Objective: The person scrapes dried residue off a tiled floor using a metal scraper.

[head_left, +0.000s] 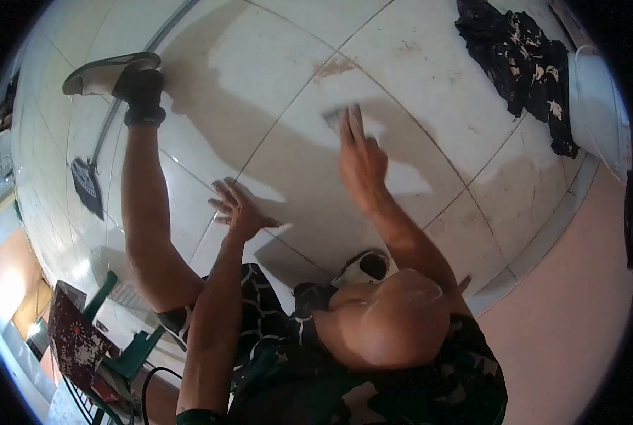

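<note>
Head view, left to right. Dark fan-shaped item (87, 188), on tiles beyond the leg; identity unclear. Left hand (237, 212), fingers spread wide, palm down, at a grout line; whether it bears weight cannot be told. Right hand (363, 161), fingers extended together over a grey flat-edged tool (332, 117), apparently a scraper, held against the floor tiles (288, 131); its grip end is hidden under the fingers. Brown residue patch (336, 67), just beyond the tool, with specks and smears farther right. Judged state: partly done; central tiles mostly pale, residue left beyond and rightward, though shadows obscure some surface. Black plastic bag (518, 60), pale scraps on it, beside a white bucket (594, 106), contents unseen, edge cut by the lens border.
</note>
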The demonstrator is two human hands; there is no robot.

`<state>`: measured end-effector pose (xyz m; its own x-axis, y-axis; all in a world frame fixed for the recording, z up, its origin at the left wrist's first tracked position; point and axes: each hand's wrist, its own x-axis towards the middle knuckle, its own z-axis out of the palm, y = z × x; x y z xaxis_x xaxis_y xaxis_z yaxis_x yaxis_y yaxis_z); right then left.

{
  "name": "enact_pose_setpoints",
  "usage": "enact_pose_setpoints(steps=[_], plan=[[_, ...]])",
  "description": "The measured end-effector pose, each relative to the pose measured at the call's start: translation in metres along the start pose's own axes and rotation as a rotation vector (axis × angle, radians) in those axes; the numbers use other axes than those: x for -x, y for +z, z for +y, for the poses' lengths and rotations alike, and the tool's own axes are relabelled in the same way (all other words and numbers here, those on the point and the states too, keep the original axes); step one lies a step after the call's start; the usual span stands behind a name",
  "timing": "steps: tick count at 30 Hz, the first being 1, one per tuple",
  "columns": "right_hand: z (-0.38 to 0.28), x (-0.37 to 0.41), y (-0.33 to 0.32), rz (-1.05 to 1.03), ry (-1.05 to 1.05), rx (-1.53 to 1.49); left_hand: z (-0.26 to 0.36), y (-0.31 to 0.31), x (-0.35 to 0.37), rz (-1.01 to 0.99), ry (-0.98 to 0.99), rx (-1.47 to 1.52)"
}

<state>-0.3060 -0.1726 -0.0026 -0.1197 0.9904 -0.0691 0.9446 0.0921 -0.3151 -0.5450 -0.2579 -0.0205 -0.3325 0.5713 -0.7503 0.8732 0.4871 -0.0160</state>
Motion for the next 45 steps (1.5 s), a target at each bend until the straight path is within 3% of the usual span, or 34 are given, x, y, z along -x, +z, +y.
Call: enact_pose_setpoints(steps=[2, 5, 9, 13, 23, 29, 32, 35, 37, 40, 41, 42, 45], plan=[[-0.002, 0.066, -0.006, -0.204, 0.044, 0.07, -0.004, 0.001, 0.002, 0.004, 0.017, 0.013], [-0.004, 0.097, 0.029, -0.213, 0.031, 0.064, -0.01, 0.007, 0.001, -0.006, 0.031, -0.003], [-0.023, 0.004, 0.021, -0.103, 0.081, 0.199, -0.011, 0.009, 0.001, 0.028, 0.049, 0.016], [-0.017, 0.013, 0.019, -0.134, 0.127, 0.165, -0.008, 0.005, -0.003, 0.006, 0.035, 0.015], [-0.011, -0.014, 0.034, 0.089, 0.007, 0.142, -0.007, 0.006, 0.0, 0.075, 0.076, 0.097], [-0.011, 0.003, 0.033, 0.008, -0.058, 0.093, -0.011, 0.006, -0.004, 0.03, 0.051, 0.101], [-0.018, -0.037, 0.047, 0.155, -0.056, 0.122, -0.007, 0.0, 0.0, 0.008, 0.044, 0.114], [-0.031, -0.109, 0.042, 0.09, -0.024, 0.075, -0.011, 0.007, -0.003, 0.036, 0.062, 0.071], [-0.036, -0.132, 0.036, -0.071, 0.047, 0.007, -0.013, 0.006, -0.002, 0.058, 0.088, 0.097], [-0.013, -0.075, 0.026, 0.126, -0.032, -0.066, -0.012, -0.001, 0.001, 0.067, 0.096, 0.125], [-0.002, -0.046, 0.02, 0.114, -0.035, -0.002, -0.01, -0.001, 0.002, 0.064, 0.084, 0.132], [0.007, -0.021, 0.011, -0.023, 0.024, 0.064, -0.009, 0.003, 0.003, 0.058, 0.08, 0.14], [0.015, -0.012, 0.019, 0.004, 0.022, 0.124, -0.01, 0.002, -0.003, 0.084, 0.086, 0.157]])
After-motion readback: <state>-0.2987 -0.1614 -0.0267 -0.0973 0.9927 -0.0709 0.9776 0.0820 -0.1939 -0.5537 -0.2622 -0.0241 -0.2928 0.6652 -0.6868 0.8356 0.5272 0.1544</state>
